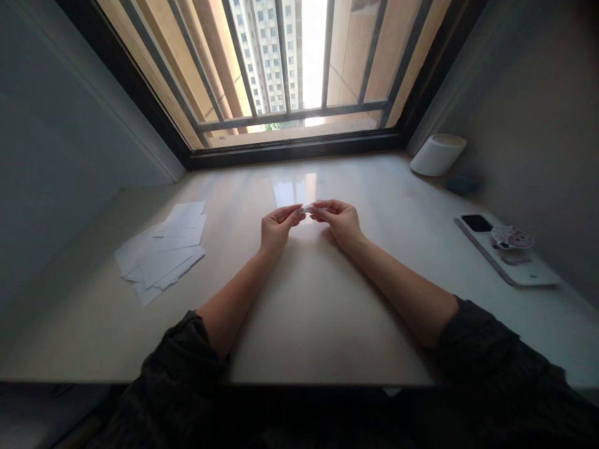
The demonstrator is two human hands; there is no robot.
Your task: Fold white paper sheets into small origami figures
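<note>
Both of my hands meet over the middle of the pale table (309,299). My left hand (277,226) and my right hand (339,219) pinch a small folded piece of white paper (308,208) between their fingertips, a little above the tabletop. The fingers of both hands are curled and pressed together on the paper. Most of the paper is hidden by the fingers.
A loose pile of white paper sheets (163,252) lies at the left. A white phone with a round grip (508,248) lies at the right edge. A white roll (437,154) stands in the far right corner beside a small dark object (461,184). A barred window (290,75) runs behind the table.
</note>
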